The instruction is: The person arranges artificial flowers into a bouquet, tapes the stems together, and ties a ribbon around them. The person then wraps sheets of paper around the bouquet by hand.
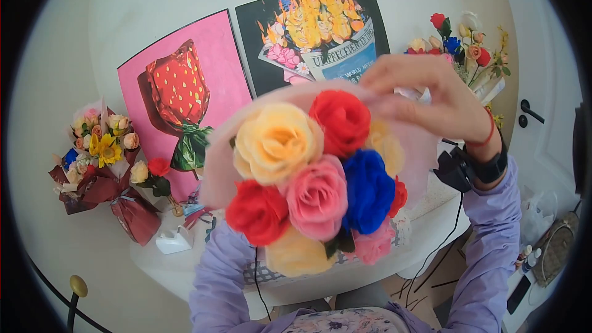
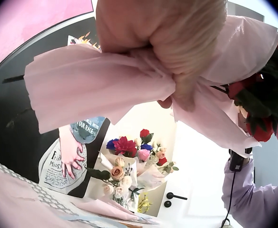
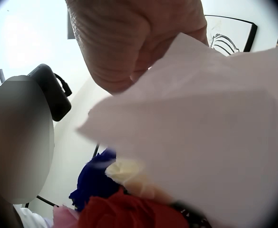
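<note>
A bouquet of red, yellow, pink and blue roses (image 1: 317, 191) faces the head camera, ringed by pale pink wrapping paper (image 1: 222, 166). In the left wrist view, my left hand (image 2: 162, 38) grips the gathered paper (image 2: 91, 85) round the stems, with the paper flaring out on both sides. The flowers hide that hand in the head view. My right hand (image 1: 431, 95) is at the bouquet's upper right, its fingers and thumb pinching the paper's edge. In the right wrist view, the paper (image 3: 200, 123) hides the fingertips of the right hand (image 3: 134, 42).
Another bouquet in dark red wrapping (image 1: 132, 209) stands at the left, near a white tape dispenser (image 1: 174, 240). Two pictures (image 1: 179, 98) lean on the wall behind. More flowers (image 1: 475, 49) stand at the back right. Cables (image 1: 453, 234) hang from both wrists.
</note>
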`<state>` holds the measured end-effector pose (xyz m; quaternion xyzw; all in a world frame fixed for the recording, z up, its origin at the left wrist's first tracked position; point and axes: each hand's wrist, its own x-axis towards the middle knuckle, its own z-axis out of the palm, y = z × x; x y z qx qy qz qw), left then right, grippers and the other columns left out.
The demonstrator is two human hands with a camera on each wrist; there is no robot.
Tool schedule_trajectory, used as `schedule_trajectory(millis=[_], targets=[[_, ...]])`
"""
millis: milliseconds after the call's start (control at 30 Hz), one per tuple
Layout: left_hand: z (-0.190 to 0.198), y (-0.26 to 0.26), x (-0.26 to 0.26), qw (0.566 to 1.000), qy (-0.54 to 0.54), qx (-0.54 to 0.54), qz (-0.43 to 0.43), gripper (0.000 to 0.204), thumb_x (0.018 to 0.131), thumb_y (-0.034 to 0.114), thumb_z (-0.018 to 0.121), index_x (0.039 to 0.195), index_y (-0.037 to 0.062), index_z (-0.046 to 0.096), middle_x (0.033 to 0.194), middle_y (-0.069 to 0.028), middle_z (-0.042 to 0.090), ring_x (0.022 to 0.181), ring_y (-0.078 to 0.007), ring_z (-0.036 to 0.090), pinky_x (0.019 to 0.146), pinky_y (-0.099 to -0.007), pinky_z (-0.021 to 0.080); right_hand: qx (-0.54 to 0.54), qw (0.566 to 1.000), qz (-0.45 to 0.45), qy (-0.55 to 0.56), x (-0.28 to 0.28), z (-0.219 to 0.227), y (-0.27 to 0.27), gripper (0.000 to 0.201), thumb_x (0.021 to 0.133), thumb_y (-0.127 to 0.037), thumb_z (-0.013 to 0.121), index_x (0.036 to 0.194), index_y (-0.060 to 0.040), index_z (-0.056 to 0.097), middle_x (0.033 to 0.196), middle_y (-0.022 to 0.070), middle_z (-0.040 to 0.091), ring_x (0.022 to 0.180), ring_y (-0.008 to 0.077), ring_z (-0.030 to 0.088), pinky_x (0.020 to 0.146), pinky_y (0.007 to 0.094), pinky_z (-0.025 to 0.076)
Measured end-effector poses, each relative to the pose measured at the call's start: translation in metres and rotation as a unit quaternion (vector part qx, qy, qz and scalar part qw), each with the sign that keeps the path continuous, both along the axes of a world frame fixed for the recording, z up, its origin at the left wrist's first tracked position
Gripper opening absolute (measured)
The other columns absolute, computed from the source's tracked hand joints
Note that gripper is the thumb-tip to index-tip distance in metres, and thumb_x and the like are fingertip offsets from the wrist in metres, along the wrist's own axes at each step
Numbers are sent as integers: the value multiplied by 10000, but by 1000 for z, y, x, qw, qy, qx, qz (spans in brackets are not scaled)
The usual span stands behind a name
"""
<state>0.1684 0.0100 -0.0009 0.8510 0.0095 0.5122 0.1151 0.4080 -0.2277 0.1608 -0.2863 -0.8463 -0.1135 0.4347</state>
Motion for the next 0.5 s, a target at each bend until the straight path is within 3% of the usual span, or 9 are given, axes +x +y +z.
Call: schedule_trajectory(millis=[33,100,133,167,267,367,500], targets=[[-26,-11,-19,1000,-4,7,2,122,814,147,544,866,37,542,800,-79,554,751,-211,541,622,-323,421,46,998,38,-37,-1,-3,-3,165,810,-149,605,828,8,649,860,64,610,788,140,560,697,274,438],[-33,-6,-59,1000,-7,21,4,120,810,146,547,859,37,542,796,-80,552,752,-216,541,622,-326,419,31,997,41,-50,2,-5,-12,158,780,-124,602,857,8,642,901,105,602,836,189,560,735,306,428],[-20,0,-55,1000,-7,28,2,119,808,146,548,855,37,542,794,-81,551,752,-218,540,622,-328,419,19,997,45,-62,5,-6,-17,176,751,-99,600,887,7,636,942,146,594,884,238,560,772,338,417],[65,18,48,999,-7,35,0,118,805,145,549,851,37,541,792,-82,550,753,-221,540,622,-330,418,16,997,39,-59,7,-8,-18,176,751,-99,600,887,7,636,942,146,594,884,238,560,772,338,417],[45,6,42,999,-9,53,-7,115,799,144,553,840,37,541,786,-84,548,754,-229,539,622,-335,416,-3,997,71,19,12,-9,-20,211,725,-96,605,911,-3,639,942,151,594,897,238,556,796,350,406],[22,-7,30,998,-14,64,-13,113,793,143,556,830,37,541,780,-85,545,755,-236,537,622,-341,414,34,999,13,-28,12,-11,-27,231,690,-60,632,913,-1,643,954,144,599,899,234,557,790,330,410],[31,-5,37,998,-20,58,-16,110,784,141,561,815,37,541,772,-88,541,756,-247,536,622,-348,411,24,995,-13,-94,14,-19,-35,260,664,-31,647,923,-3,642,953,136,603,896,238,560,787,327,414]])
